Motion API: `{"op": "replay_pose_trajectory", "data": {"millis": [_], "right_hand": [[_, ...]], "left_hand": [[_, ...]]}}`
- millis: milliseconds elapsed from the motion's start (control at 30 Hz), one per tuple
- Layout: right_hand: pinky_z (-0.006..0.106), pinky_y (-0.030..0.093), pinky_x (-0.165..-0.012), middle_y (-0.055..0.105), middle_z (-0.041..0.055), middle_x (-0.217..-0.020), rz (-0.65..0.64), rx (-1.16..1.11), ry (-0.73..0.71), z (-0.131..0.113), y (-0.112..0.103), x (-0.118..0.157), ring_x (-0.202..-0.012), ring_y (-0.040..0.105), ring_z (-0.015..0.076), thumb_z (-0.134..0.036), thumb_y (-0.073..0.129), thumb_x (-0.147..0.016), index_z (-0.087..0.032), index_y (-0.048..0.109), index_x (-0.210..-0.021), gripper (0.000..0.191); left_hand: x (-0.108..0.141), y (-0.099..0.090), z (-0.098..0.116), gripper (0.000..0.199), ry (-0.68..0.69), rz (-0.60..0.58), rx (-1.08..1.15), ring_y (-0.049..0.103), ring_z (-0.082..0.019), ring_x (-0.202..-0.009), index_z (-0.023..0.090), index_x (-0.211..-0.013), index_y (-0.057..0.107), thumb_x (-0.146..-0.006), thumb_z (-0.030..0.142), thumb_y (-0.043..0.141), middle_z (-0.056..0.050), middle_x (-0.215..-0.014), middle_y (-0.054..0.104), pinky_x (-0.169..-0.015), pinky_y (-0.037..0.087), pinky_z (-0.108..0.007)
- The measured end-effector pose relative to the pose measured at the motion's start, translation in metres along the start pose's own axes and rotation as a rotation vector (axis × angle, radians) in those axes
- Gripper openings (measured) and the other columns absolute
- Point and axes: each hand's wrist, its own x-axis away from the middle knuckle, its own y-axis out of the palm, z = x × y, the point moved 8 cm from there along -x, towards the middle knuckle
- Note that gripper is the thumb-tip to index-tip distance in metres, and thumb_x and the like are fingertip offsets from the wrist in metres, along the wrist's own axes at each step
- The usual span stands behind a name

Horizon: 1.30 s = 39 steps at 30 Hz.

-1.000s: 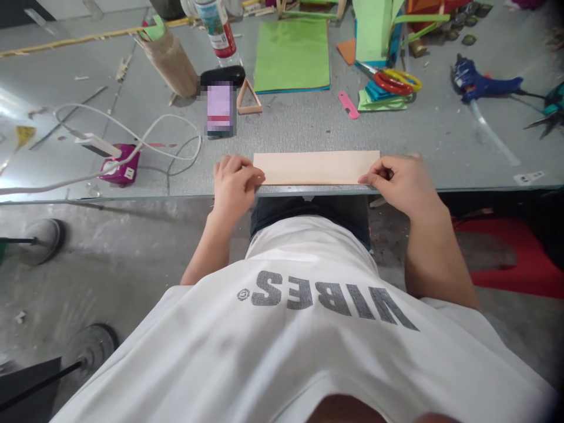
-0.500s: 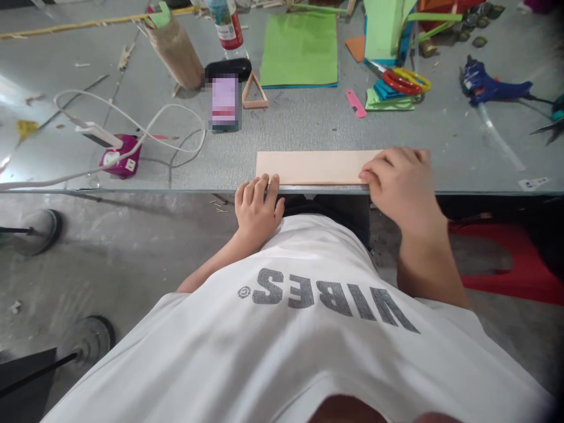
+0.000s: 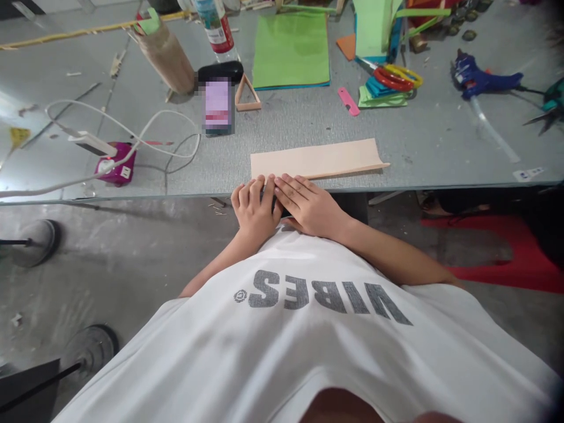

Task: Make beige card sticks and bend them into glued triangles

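A long, pale peach strip of paper [image 3: 315, 158] lies along the near edge of the table, its near long side folded up and its right end lifting slightly. On its near left part rest the fingertips of my left hand [image 3: 254, 205], fingers extended. Right beside them, my right hand [image 3: 311, 205] lies with straight fingers on the near fold, the two hands touching or almost so. Behind the strip stands a small triangle of folded peach paper [image 3: 247, 95], next to a phone [image 3: 218, 106] with a blurred screen.
A green paper stack [image 3: 291, 50] lies at the back. Scissors [image 3: 392, 76] rest on folded paper, near a pink cutter [image 3: 348, 101]. A blue glue gun [image 3: 484, 76] is at right. At left are a purple plug adapter [image 3: 117, 164] with white cable and a brown jar [image 3: 166, 56].
My right hand has moved left from the strip's right end to beside my left hand. The strip's right end, now uncovered, has swung slightly away from the table edge.
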Motion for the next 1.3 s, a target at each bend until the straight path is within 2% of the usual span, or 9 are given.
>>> {"op": "replay_pose_trajectory", "data": {"millis": [167,433,600,733,833,933,1067,1167,1300], "right_hand": [[0.064,0.043,-0.152,0.048,0.0306,-0.194,0.002,-0.003,-0.032,0.003,-0.006,0.001,-0.183,0.051,0.0448,-0.059,0.058,-0.127,0.006,0.050,-0.187,0.089],[0.067,0.039,-0.154,0.044,0.0283,-0.197,-0.113,-0.095,0.004,0.012,-0.013,0.001,-0.187,0.045,0.0470,-0.058,0.074,-0.119,0.000,0.046,-0.192,0.097],[0.072,0.037,-0.154,0.042,0.0284,-0.199,-0.151,-0.101,0.099,0.034,-0.024,0.008,-0.187,0.043,0.0500,-0.058,0.077,-0.116,-0.002,0.043,-0.194,0.102],[0.069,0.036,-0.154,0.043,0.0291,-0.198,-0.166,-0.069,0.125,0.049,-0.031,0.016,-0.187,0.043,0.0490,-0.057,0.075,-0.118,0.000,0.045,-0.192,0.098],[0.072,0.035,-0.153,0.048,0.0312,-0.195,-0.139,-0.041,0.124,0.052,-0.033,0.021,-0.185,0.046,0.0501,-0.058,0.069,-0.121,0.001,0.049,-0.190,0.093],[0.078,0.035,-0.151,0.053,0.0319,-0.192,-0.093,-0.022,0.131,0.048,-0.031,0.023,-0.182,0.050,0.0531,-0.065,0.065,-0.121,-0.002,0.050,-0.190,0.095],[0.081,0.033,-0.149,0.057,0.0334,-0.189,-0.047,-0.005,0.192,0.041,-0.028,0.024,-0.178,0.052,0.0556,-0.066,0.061,-0.122,-0.005,0.052,-0.189,0.091],[0.082,0.031,-0.148,0.063,0.0314,-0.182,-0.011,-0.003,0.239,0.038,-0.031,0.024,-0.173,0.054,0.0551,-0.066,0.059,-0.123,-0.011,0.055,-0.187,0.085],[0.078,0.033,-0.145,0.073,0.0255,-0.165,0.025,0.021,0.285,0.043,-0.039,0.020,-0.157,0.062,0.0505,-0.067,0.052,-0.125,-0.018,0.062,-0.182,0.076]], "left_hand": [[0.001,0.002,-0.001,0.065,0.012,0.006,0.000,0.070,-0.044,-0.157,0.024,-0.173,0.078,-0.119,0.054,0.056,-0.023,-0.171,0.077,-0.145,0.038,-0.064],[-0.002,0.001,-0.004,0.065,0.026,-0.007,-0.011,0.071,-0.045,-0.153,0.024,-0.172,0.079,-0.117,0.051,0.057,-0.023,-0.168,0.079,-0.139,0.041,-0.064],[-0.004,0.002,-0.003,0.065,0.003,-0.034,-0.016,0.070,-0.045,-0.153,0.025,-0.171,0.080,-0.113,0.047,0.061,-0.022,-0.168,0.079,-0.138,0.042,-0.064],[-0.005,-0.001,-0.001,0.064,-0.014,-0.049,-0.019,0.070,-0.046,-0.153,0.024,-0.171,0.080,-0.113,0.046,0.062,-0.023,-0.169,0.078,-0.138,0.043,-0.066],[-0.004,-0.007,0.003,0.064,-0.032,-0.047,-0.024,0.070,-0.048,-0.153,0.024,-0.172,0.079,-0.113,0.048,0.064,-0.024,-0.170,0.077,-0.140,0.042,-0.069],[-0.002,-0.013,0.012,0.068,-0.057,-0.028,-0.017,0.068,-0.050,-0.161,0.022,-0.174,0.075,-0.113,0.052,0.067,-0.025,-0.172,0.075,-0.147,0.034,-0.074],[-0.007,-0.006,0.037,0.079,0.035,-0.098,0.048,0.049,-0.052,-0.184,0.012,-0.181,0.064,-0.114,0.053,0.066,-0.029,-0.187,0.062,-0.156,0.024,-0.077],[-0.013,0.003,0.048,0.076,0.097,-0.160,0.078,0.049,-0.048,-0.185,0.009,-0.181,0.062,-0.117,0.050,0.062,-0.030,-0.191,0.057,-0.156,0.030,-0.073],[-0.018,0.007,0.044,0.074,0.087,-0.184,0.093,0.050,-0.048,-0.185,0.011,-0.180,0.064,-0.118,0.052,0.060,-0.030,-0.191,0.057,-0.154,0.037,-0.070]]}}
